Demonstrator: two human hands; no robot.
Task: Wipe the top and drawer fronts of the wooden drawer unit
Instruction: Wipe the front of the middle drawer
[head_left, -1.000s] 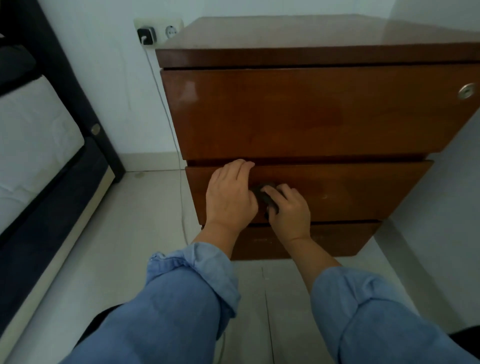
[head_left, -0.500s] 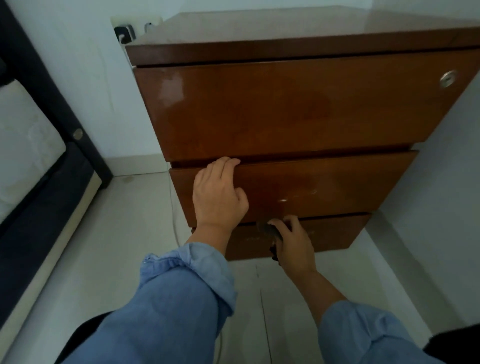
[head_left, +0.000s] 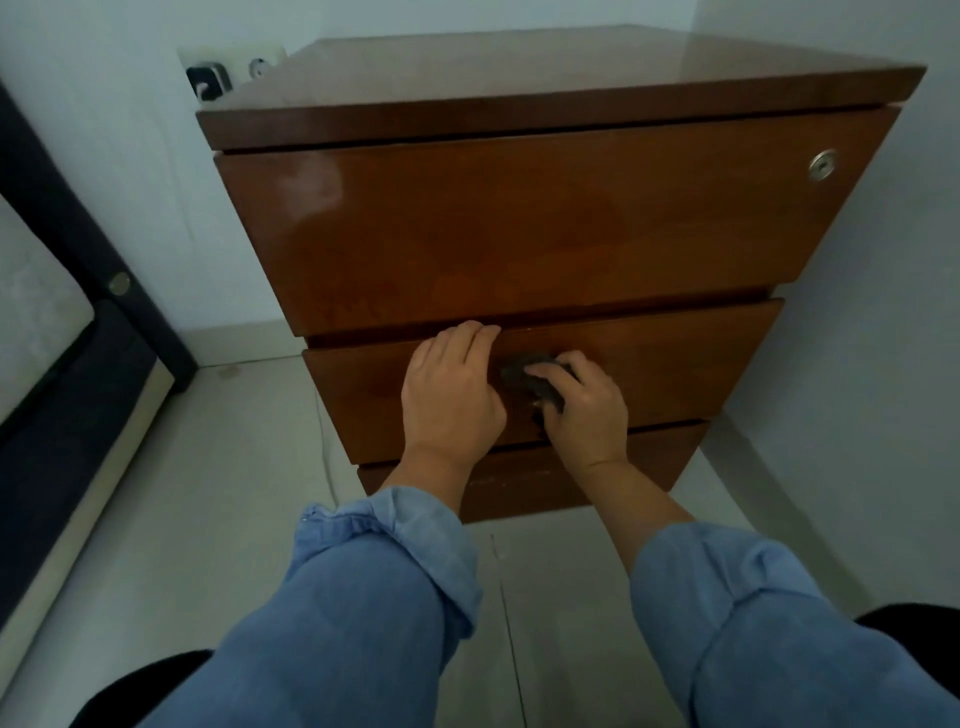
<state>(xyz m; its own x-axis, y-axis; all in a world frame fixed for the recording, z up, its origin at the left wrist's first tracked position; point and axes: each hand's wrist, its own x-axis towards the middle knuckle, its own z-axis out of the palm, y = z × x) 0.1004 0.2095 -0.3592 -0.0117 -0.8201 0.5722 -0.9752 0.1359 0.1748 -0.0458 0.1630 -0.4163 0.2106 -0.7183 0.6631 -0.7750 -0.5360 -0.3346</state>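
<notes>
Cloth bunched in right hand – pressed on middle drawer front; left hand flat, fingers straight.

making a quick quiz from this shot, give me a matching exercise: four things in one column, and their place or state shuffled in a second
Things:
1. left hand
2. right hand
3. round lock
4. dark plug

Places or states:
A. in the wall socket, left of the unit's top
B. fingers at the middle drawer's top edge
C. top drawer's upper right corner
D. holds a dark cloth on the middle drawer front

Pairs: 1-B, 2-D, 3-C, 4-A
</notes>
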